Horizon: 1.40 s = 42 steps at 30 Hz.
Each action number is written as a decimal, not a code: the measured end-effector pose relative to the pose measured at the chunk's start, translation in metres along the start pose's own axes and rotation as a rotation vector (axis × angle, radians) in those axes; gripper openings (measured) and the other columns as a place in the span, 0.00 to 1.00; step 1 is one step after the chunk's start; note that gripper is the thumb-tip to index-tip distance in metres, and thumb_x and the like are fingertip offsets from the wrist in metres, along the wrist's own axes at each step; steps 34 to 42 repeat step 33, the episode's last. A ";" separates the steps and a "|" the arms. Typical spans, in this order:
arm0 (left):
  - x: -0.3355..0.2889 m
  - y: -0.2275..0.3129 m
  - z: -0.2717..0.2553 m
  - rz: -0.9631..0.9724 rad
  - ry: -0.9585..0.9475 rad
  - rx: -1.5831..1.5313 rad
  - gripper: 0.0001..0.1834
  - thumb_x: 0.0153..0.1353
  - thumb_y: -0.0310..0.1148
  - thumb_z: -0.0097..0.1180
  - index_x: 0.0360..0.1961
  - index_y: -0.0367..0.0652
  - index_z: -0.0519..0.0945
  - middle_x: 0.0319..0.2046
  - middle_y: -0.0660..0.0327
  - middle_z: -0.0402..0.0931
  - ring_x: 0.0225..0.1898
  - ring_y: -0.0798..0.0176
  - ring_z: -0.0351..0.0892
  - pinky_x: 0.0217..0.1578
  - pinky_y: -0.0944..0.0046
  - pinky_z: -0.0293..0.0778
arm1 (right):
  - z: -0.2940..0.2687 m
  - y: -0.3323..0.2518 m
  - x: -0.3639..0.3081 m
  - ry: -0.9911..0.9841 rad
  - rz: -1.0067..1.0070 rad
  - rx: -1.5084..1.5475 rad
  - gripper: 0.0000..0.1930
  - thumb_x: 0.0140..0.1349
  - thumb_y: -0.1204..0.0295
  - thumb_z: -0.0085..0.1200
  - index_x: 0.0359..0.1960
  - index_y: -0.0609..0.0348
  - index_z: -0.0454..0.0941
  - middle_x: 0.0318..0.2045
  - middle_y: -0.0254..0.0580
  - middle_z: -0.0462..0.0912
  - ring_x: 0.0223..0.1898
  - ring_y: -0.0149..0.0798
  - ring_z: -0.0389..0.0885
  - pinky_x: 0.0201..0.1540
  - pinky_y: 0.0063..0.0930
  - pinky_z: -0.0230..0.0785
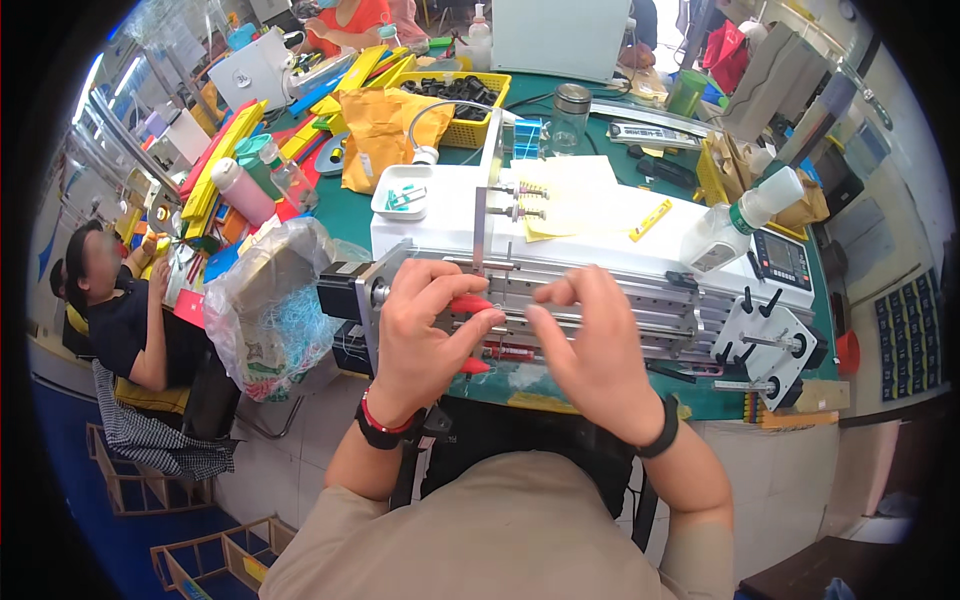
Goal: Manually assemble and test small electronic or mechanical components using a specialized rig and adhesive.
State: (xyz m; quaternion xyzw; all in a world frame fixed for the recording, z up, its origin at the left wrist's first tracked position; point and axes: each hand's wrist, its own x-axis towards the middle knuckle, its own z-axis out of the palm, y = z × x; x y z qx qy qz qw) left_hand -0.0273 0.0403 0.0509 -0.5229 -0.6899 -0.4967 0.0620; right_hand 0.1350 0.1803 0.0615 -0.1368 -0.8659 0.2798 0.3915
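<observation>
My left hand (425,325) is over the left part of a metal machine with long rails (640,300), its fingers and thumb curled together. A red tapered piece (470,303) shows between its index finger and thumb. Below the thumb a second red pointed end (475,366) sticks out; whether both belong to one tool I cannot tell. My right hand (595,350) hovers over the rails just to the right, fingers bent, thumb and index tips apart, with nothing visible between them. A red cylinder (512,353) lies under the rails between the hands. A black motor (345,292) sits at the machine's left end.
A plastic-lined bin of blue-white threads (295,320) stands left. Behind the rails are a white dish (402,192), yellowish papers (570,195) and a tilted clear bottle (740,220). A control panel (780,260) is at right. A co-worker (120,300) sits far left.
</observation>
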 end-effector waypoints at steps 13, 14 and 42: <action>0.010 -0.012 0.007 0.260 -0.107 -0.009 0.15 0.50 0.23 0.77 0.40 0.41 0.88 0.37 0.59 0.81 0.41 0.52 0.79 0.41 0.54 0.76 | 0.006 0.000 -0.002 -0.195 -0.346 -0.077 0.11 0.55 0.83 0.68 0.29 0.59 0.76 0.27 0.40 0.76 0.33 0.46 0.75 0.39 0.41 0.70; 0.009 -0.012 0.010 0.284 -0.103 0.050 0.16 0.48 0.25 0.78 0.39 0.41 0.88 0.36 0.59 0.79 0.40 0.52 0.79 0.40 0.53 0.75 | -0.003 -0.001 0.002 -0.199 -0.299 -0.079 0.10 0.56 0.81 0.69 0.31 0.59 0.77 0.28 0.40 0.77 0.34 0.47 0.75 0.41 0.42 0.70; -0.030 -0.007 0.015 0.325 0.113 0.243 0.21 0.42 0.23 0.76 0.42 0.50 0.94 0.40 0.67 0.81 0.47 0.56 0.76 0.49 0.51 0.72 | -0.004 0.000 -0.004 -0.368 -0.316 -0.085 0.08 0.61 0.71 0.68 0.35 0.59 0.82 0.31 0.47 0.80 0.40 0.53 0.77 0.45 0.45 0.73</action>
